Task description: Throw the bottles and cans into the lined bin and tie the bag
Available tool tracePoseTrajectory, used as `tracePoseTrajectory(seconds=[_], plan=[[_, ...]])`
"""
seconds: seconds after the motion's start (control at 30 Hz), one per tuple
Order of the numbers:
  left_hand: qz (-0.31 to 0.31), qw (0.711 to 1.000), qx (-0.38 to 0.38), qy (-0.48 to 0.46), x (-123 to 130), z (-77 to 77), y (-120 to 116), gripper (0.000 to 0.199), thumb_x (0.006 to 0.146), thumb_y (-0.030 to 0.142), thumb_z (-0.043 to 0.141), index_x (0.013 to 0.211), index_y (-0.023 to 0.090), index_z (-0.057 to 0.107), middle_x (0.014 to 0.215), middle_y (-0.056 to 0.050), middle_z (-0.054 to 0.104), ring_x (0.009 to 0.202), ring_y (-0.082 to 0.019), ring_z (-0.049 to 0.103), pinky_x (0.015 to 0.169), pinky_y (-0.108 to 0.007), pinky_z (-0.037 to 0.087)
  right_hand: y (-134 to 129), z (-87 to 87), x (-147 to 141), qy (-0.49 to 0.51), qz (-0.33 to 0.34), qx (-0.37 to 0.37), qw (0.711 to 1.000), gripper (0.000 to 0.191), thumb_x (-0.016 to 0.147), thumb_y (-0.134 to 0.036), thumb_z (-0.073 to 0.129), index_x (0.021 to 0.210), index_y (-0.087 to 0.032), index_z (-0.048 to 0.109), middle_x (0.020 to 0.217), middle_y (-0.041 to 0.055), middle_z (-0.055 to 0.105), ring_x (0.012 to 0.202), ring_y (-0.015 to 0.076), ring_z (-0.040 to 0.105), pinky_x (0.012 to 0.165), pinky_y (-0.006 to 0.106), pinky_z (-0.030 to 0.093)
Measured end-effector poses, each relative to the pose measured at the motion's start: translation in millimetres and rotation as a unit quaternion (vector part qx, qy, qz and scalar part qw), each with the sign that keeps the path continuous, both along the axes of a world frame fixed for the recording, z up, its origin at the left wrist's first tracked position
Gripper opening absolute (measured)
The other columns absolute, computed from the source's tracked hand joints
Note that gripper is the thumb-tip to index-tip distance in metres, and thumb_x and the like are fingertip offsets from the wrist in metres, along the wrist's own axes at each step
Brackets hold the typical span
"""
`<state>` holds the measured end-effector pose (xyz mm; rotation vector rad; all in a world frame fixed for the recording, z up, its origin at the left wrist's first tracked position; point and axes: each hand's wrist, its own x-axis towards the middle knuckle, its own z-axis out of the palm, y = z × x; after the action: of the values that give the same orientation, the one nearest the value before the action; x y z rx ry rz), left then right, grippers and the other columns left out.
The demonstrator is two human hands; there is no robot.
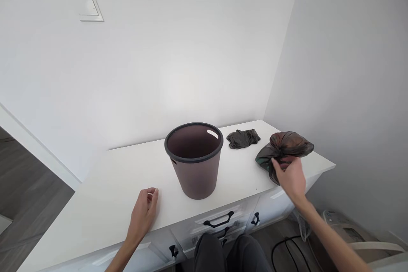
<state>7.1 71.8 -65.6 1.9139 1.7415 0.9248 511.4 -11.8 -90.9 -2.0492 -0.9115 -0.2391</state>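
A purple-brown bin [198,178] with a dark rim and handle holes stands upright on the white cabinet top [121,170]; no contents show inside. My left hand [145,210] rests on the top, left of the bin, with its fingers curled and thumb near the fingertips; nothing shows in it. At the right, my right hand [290,176] pinches the gathered part of a full, knotted black plastic bag [288,142], which lies near the cabinet's right end. Behind and between the bin and this bag lies a crumpled black bag [242,139].
White walls rise behind and to the right of the cabinet. Black handles [219,219] stick out from its front. On the floor at the lower right are a black cable [288,242] and a beige appliance [346,231]. My knees are at the cabinet front.
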Motion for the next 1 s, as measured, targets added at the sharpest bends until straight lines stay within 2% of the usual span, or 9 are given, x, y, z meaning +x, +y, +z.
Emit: tracePoseTrajectory(seconds=[0.07,0.1,0.17,0.2,0.27,0.37,0.47,0.77,1.0], plan=[[0.010,1.000,0.003,0.013,1,-1.4,1,0.047,0.094,0.067,0.044,0.102,0.023,0.061,0.106,-0.010,0.071,0.091,-0.029,0.069,0.079,-0.043,0.056,-12,-7.6,-34,-0.084,0.025,0.088,0.992,0.069,0.092,-0.070,0.054,0.125,-0.009,0.054,0.105,0.0205,0.061,0.105,0.0355,0.059,0.082,0.046,0.051],[0.014,1.000,0.006,0.018,2,-2.1,2,0.047,0.094,0.067,0.044,0.102,0.024,0.061,0.105,-0.010,0.071,0.090,-0.029,0.069,0.078,-0.043,0.056,-15,-10.9,-53,-0.108,0.072,0.101,0.986,0.059,0.094,-0.065,0.055,0.122,-0.012,0.055,0.107,0.0192,0.060,0.109,0.0348,0.057,0.088,0.047,0.051],[0.019,1.000,0.012,0.022,3,-2.9,2,0.047,0.094,0.067,0.045,0.101,0.024,0.061,0.102,-0.009,0.071,0.089,-0.029,0.069,0.078,-0.042,0.056,-10,-16.9,-86,-0.121,0.211,0.075,0.967,0.038,0.101,-0.050,0.052,0.120,-0.018,0.057,0.115,0.0171,0.058,0.110,0.0304,0.059,0.094,0.046,0.052],[0.019,0.999,0.015,0.023,4,-3.0,2,0.046,0.094,0.067,0.045,0.101,0.024,0.061,0.102,-0.009,0.071,0.089,-0.029,0.069,0.078,-0.042,0.056,-3,-19.8,-98,-0.116,0.258,0.058,0.957,0.032,0.104,-0.043,0.047,0.122,-0.019,0.057,0.118,0.0166,0.058,0.110,0.0294,0.060,0.094,0.046,0.052],[0.016,0.999,0.020,0.022,4,-2.3,2,0.045,0.094,0.066,0.045,0.100,0.024,0.061,0.102,-0.009,0.072,0.090,-0.029,0.069,0.079,-0.042,0.056,18,-25.7,-116,-0.097,0.310,0.033,0.945,0.031,0.106,-0.035,0.039,0.128,-0.021,0.055,0.124,0.0169,0.057,0.114,0.0297,0.061,0.094,0.048,0.054],[0.012,0.999,0.022,0.023,4,-0.5,2,0.043,0.094,0.064,0.045,0.098,0.024,0.061,0.102,-0.010,0.072,0.090,-0.029,0.069,0.078,-0.041,0.055,51,-34.7,-124,-0.060,0.339,0.016,0.939,0.035,0.105,-0.029,0.034,0.134,-0.020,0.052,0.131,0.0169,0.057,0.122,0.0300,0.059,0.099,0.051,0.054],[0.016,0.999,0.013,0.024,4,0.6,3,0.042,0.094,0.062,0.046,0.098,0.023,0.061,0.101,-0.010,0.072,0.089,-0.029,0.069,0.078,-0.041,0.055,68,-41.9,-123,-0.025,0.363,0.011,0.931,0.037,0.105,-0.026,0.033,0.136,-0.020,0.051,0.135,0.0156,0.056,0.127,0.0274,0.058,0.104,0.049,0.054],[0.036,0.999,0.007,-0.023,-1,5.6,0,0.043,0.092,0.063,0.048,0.100,0.023,0.061,0.095,-0.008,0.074,0.086,-0.026,0.068,0.083,-0.040,0.054,58,-49.0,-127,-0.061,0.342,-0.025,0.937,0.047,0.102,-0.017,0.033,0.143,-0.016,0.055,0.145,0.0171,0.059,0.137,0.0285,0.053,0.113,0.052,0.045],[0.030,0.998,-0.001,-0.060,0,16.7,-9,0.043,0.092,0.064,0.048,0.096,0.024,0.061,0.085,-0.004,0.072,0.080,-0.023,0.067,0.083,-0.036,0.052,55,-40.6,-130,-0.100,0.351,-0.043,0.930,0.046,0.101,-0.014,0.035,0.139,-0.013,0.060,0.143,0.0178,0.062,0.135,0.0266,0.056,0.110,0.048,0.044]])
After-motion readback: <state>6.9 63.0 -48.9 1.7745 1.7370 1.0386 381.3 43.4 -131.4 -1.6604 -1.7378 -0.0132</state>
